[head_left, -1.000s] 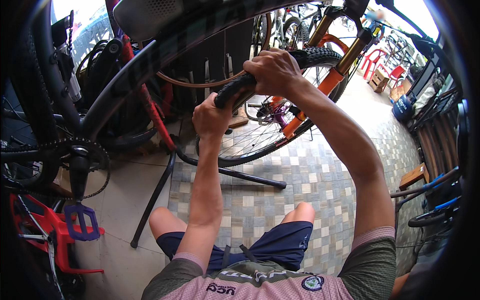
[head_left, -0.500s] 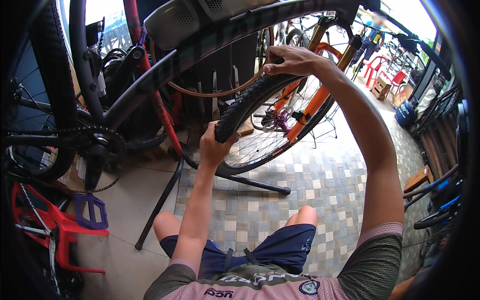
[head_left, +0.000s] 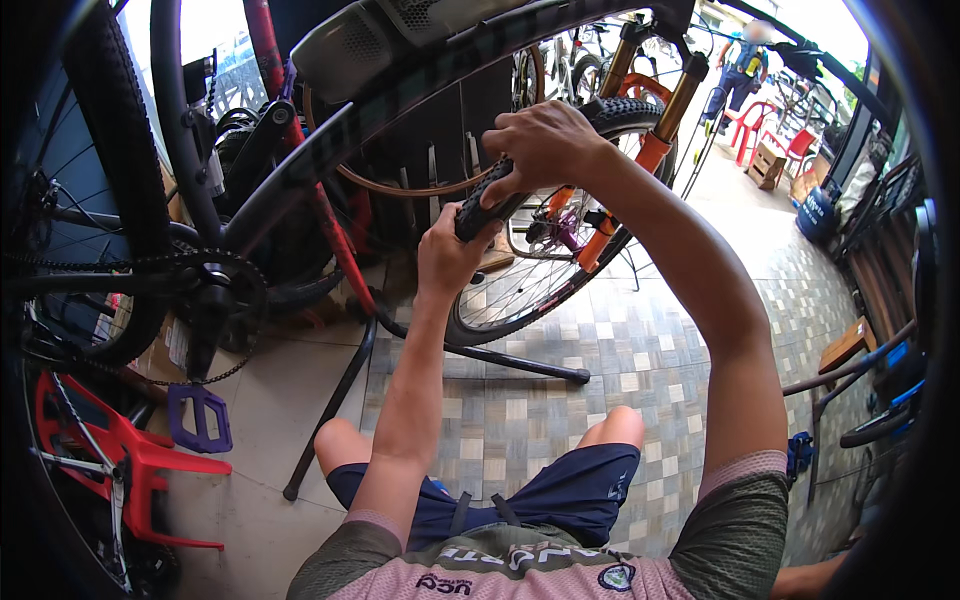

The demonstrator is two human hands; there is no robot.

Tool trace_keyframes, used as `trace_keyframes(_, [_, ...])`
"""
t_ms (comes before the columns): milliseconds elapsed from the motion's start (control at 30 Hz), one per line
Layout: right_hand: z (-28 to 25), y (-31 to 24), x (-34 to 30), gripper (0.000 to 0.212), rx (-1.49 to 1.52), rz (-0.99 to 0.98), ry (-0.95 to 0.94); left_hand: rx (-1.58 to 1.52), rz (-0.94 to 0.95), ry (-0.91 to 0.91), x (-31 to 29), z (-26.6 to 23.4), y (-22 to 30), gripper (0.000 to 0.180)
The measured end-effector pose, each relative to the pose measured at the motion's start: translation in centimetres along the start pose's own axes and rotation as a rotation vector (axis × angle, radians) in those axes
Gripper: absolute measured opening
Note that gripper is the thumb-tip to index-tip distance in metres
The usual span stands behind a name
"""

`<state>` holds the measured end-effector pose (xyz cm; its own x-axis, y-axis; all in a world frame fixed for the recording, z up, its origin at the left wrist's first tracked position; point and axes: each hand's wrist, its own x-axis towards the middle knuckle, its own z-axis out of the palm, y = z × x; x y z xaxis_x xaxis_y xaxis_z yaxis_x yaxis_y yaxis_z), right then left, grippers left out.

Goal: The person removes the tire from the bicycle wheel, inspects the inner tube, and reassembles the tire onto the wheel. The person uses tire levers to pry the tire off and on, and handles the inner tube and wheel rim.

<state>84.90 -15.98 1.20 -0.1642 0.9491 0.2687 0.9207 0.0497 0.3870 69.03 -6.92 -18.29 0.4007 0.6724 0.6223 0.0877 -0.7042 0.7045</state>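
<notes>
The knobby black tire of a bicycle's front wheel is in both my hands. My left hand is closed round its near side, thumb on the right. Just beyond it, my right hand grips the tire from above, its fingers over the far side and its thumb pressed on the tread. Part of the tire is hidden under the hands. The wheel sits in an orange and gold fork, with a purple hub at its centre. A dark grey bicycle frame runs above it.
A red post with black legs stands below the frame. At left are a purple pedal and a red plastic stool. A person stands far back near red chairs. Bicycle parts line the right side.
My right hand has come left and nearer along the tire, close to my left hand. My left hand has moved slightly up and right, still on the tire.
</notes>
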Motion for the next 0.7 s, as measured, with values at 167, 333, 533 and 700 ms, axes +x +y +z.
trace_keyframes(167, [1.4, 4.7, -1.3, 0.092, -0.028, 0.235, 0.034, -0.054, 0.143, -0.072, -3.2, -2.6, -3.0, 0.076])
trace_keyframes(333, [0.3, 6.2, -3.4, 0.086, 0.01, 0.448, 0.079, -0.033, 0.133, 0.051, -3.0, -0.8, -5.0, 0.048])
trace_keyframes(533, [0.1, 1.2, -3.4, 0.074, -0.073, 0.148, 0.134, -0.036, 0.021, 0.024, 0.1, -0.5, -2.0, 0.028])
trace_keyframes(700, [2.2, -1.4, -0.8, 0.07, -0.222, 0.015, -0.085, -0.014, 0.049, -0.015, 1.4, -0.3, -0.6, 0.031])
